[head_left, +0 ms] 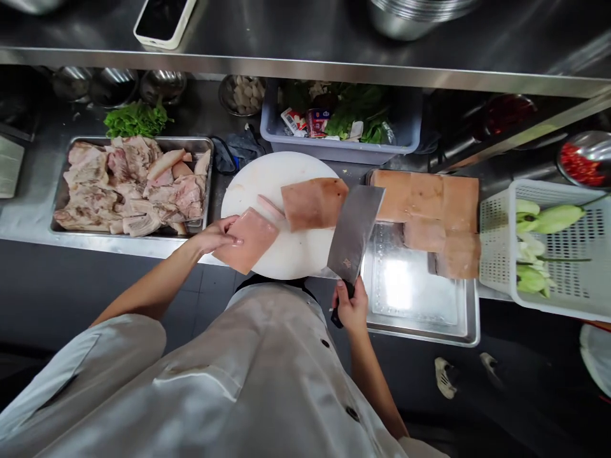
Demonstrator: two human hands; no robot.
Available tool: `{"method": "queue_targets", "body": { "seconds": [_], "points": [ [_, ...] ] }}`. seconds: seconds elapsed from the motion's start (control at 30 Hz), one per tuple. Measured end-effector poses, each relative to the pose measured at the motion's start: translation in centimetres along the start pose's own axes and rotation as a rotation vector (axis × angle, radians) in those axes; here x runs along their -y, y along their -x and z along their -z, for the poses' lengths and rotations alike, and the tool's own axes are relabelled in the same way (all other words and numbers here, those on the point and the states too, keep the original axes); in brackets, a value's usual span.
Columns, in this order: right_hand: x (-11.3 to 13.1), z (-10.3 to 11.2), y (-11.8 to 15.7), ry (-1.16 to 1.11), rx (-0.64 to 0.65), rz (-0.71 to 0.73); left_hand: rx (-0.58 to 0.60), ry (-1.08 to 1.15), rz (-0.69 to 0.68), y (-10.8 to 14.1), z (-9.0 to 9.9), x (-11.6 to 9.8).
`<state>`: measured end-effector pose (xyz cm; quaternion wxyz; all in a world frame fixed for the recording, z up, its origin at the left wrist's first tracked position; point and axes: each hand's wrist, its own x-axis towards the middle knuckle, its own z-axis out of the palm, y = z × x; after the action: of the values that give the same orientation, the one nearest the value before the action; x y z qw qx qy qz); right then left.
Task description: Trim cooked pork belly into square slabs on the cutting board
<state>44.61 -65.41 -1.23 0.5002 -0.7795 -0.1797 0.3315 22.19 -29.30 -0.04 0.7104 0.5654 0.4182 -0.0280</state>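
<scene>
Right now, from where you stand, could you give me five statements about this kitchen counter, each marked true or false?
1. The right hand holds a cleaver. True.
2. The cutting board is square. False: it is round.
3. The left hand holds a flat slab of meat. True.
4. The phone lies in the white basket. False: it lies on the metal shelf.
5. Small red pieces sit in a metal bowl at the far right. True.

Two hands [352, 306], one cleaver [356, 232], one cutting board [305, 254] — two metal trays [405, 299], one phone [165, 19] — two shoes [445, 378].
</scene>
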Motion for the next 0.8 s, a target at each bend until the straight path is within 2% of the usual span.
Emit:
{"method": "queue_targets", "body": {
  "seconds": [0.1, 0.17, 0.23, 0.3, 0.4, 0.47, 0.53, 0.67, 0.73, 0.8],
  "points": [
    [-0.9, 2.7, 0.1, -0.049, -0.052, -0.005, -0.052, -0.084, -0.130, 1.9, -1.2, -0.7],
    [-1.5, 4.5, 0.3, -0.060, -0.102, 0.006, -0.039, -0.163, -0.206, 2.8, -2.6, -2.4],
    [-2.2, 6.1, 0.5, -0.071, -0.158, 0.004, -0.001, -0.222, -0.288, 2.9, -4.9, -4.6],
    [-2.9, 7.6, 1.0, -0.100, -0.217, -0.013, 0.064, -0.239, -0.362, 2.3, -8.3, -6.9],
    [-4.2, 9.5, 2.3, -0.179, -0.331, -0.050, 0.187, -0.141, -0.384, -0.1, -15.6, -8.6],
    [-5.2, 10.7, 3.5, -0.229, -0.415, -0.078, 0.254, 0.020, -0.326, -2.2, -21.7, -8.1],
    [-6.4, 11.8, 5.1, -0.272, -0.503, -0.113, 0.278, 0.226, -0.217, -4.8, -28.2, -6.8],
    [-8.6, 13.5, 8.8, -0.326, -0.686, -0.205, 0.203, 0.513, 0.059, -11.0, -40.3, -4.0],
    [-9.5, 13.8, 10.8, -0.332, -0.749, -0.259, 0.151, 0.588, 0.138, -13.7, -45.1, -3.3],
    [-10.3, 13.6, 12.7, -0.328, -0.798, -0.306, 0.122, 0.622, 0.171, -15.5, -48.7, -2.8]
  ]
}}
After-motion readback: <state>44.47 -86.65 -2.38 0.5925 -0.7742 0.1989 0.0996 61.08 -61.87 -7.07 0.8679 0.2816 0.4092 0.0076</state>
